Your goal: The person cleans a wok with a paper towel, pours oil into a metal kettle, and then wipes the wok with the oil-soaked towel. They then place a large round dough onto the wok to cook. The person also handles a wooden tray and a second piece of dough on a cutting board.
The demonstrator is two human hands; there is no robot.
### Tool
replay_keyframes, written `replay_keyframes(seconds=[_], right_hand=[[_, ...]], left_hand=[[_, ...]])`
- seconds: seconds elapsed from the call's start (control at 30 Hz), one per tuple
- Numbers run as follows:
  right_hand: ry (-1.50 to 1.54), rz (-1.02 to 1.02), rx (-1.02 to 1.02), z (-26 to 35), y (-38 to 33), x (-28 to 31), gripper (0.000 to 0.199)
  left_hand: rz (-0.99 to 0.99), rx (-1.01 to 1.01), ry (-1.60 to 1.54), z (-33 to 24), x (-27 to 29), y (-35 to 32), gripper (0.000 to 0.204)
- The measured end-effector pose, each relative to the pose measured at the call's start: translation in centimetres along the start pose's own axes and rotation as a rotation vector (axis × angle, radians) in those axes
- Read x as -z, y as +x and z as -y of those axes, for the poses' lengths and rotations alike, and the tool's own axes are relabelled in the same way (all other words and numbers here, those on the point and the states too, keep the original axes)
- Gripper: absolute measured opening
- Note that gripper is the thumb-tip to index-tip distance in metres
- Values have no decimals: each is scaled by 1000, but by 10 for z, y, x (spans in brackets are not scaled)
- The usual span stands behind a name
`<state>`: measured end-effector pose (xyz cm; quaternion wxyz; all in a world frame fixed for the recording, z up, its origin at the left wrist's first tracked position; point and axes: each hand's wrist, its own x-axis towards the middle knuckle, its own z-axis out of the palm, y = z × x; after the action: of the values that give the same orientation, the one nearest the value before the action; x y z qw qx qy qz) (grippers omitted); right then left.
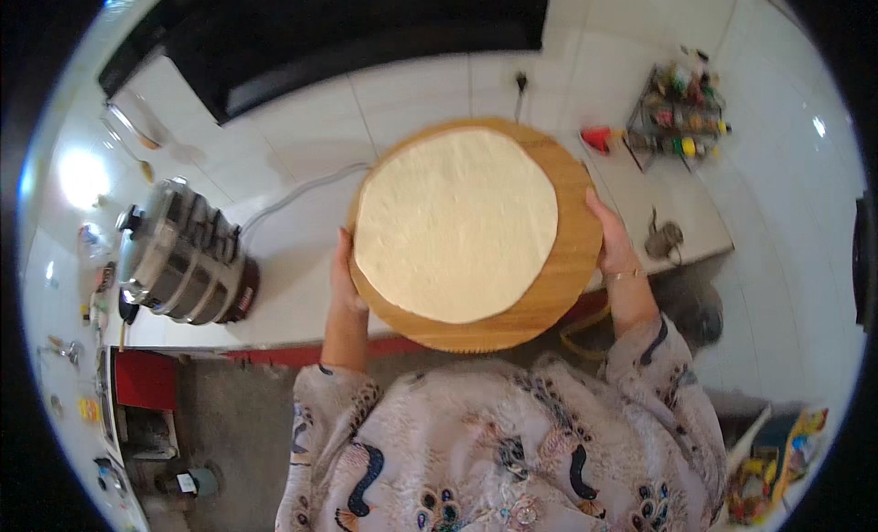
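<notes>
Hands (344, 280) (611, 244) grip the round wooden board (562, 257) by its edges, dough (455, 223) flat on top, above the white counter (302, 257); you're mid-carry, so keep it level near the cooker (187, 255)

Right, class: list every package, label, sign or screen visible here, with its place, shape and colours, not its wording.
Bottles and jars: in a dark wire rack on the counter, far right; small, with yellow, green and red caps and labels.
Colourful packages: lower right corner, by the floor; crumpled, yellow, red and green.
Label: low on the metal pot's dark red base, left counter; small, pale.
No screens or signs.
</notes>
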<state>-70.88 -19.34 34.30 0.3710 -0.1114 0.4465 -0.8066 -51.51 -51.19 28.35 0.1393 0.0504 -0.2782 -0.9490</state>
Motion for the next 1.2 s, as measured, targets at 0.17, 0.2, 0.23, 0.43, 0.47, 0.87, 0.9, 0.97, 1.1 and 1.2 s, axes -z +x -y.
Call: replay_keyframes(seconds=[0.17,0.2,0.23,0.43,0.47,0.87,0.9,0.97,1.1,1.2], right_hand=[[68,-213,52,-44,-50,64,51],[107,-241,101,-53,-56,71,50],[38,-298,63,-58,-55,78,49],[123,-160,109,-43,-87,71,49],[114,-180,133,-36,-94,72,49],[183,-345,144,-31,-169,120,48],[197,-308,148,-29,-161,124,49],[219,-215,163,-31,-148,130,49],[278,-129,201,-32,-125,134,48],[269,-103,212,-43,-110,135,49]], left_hand=[[-115,27,194,30,-28,-3,53],[-68,99,137,27,-34,-1,52],[-21,171,79,22,-36,5,51],[59,256,42,46,-13,39,55],[30,275,25,55,-21,44,54],[9,361,80,124,-50,39,50],[71,335,62,122,-56,39,52],[52,233,67,119,-73,35,53],[-9,47,119,112,-96,18,56],[-16,30,124,100,-120,0,57]])
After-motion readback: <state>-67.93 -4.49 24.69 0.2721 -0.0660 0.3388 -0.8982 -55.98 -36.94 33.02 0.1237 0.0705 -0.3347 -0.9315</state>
